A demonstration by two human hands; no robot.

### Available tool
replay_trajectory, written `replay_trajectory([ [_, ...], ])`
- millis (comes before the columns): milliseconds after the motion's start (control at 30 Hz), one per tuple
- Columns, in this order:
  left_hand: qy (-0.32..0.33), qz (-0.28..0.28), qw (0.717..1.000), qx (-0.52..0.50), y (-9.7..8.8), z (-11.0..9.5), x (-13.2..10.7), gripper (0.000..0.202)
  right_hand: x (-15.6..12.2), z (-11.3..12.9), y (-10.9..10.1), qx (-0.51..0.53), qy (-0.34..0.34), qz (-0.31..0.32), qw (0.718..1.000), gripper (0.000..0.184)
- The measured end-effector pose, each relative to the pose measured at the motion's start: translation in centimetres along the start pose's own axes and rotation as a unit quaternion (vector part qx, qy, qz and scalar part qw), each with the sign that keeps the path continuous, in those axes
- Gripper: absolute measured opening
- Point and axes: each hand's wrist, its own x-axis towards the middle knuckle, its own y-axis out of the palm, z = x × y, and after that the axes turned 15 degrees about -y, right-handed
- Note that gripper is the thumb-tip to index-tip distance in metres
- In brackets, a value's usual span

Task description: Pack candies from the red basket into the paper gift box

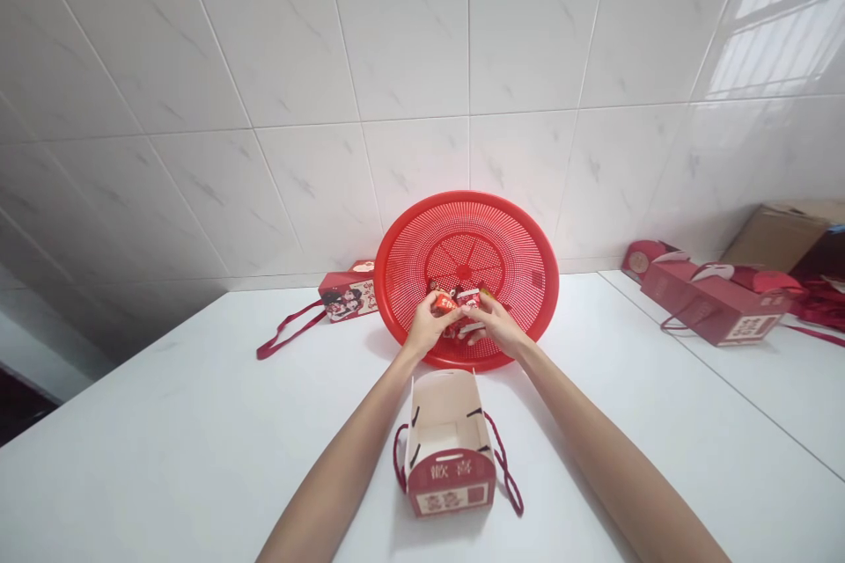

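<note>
Both of my hands reach into a red perforated plastic basket (396, 237), tilted up with its back against the wall. My left hand (426, 327) is closed on a small red-and-orange wrapped candy (446, 303). Close beside it, my right hand (498, 325) has its fingers curled around a small pink-and-white wrapped candy (469, 298). A few more wrapped pieces show around the fingers, partly hidden. Between my forearms stands an open red gift box (451, 500) with dark red cord handles at its sides; its pale inner floor is visible.
Left of the basket lies a red printed box (349, 297) with a ribbon loop (283, 336). At the right, a closed red gift box (716, 303) lies near a brown cardboard carton (779, 233). All rest on a white table (198, 457) against a tiled wall (422, 35).
</note>
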Motion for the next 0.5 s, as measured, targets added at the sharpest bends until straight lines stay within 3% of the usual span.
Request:
replay_trajectory([
  [233,-0.008,0.059,0.998,0.011,-0.2,-0.21,-0.13,0.052,-0.22,0.32,-0.14,0.039,0.021,0.0,0.999,0.045],
  [367,-0.019,0.078,0.996,0.038,-0.17,-0.25,-0.12,0.04,-0.26,0.31,-0.24,0.051,0.024,-0.038,0.998,0.04],
  [500,-0.012,0.079,0.996,0.044,-0.06,0.1,0.04,0.05,0.01,-0.03,-0.54,0.061,0.014,-0.078,0.995,0.038],
])
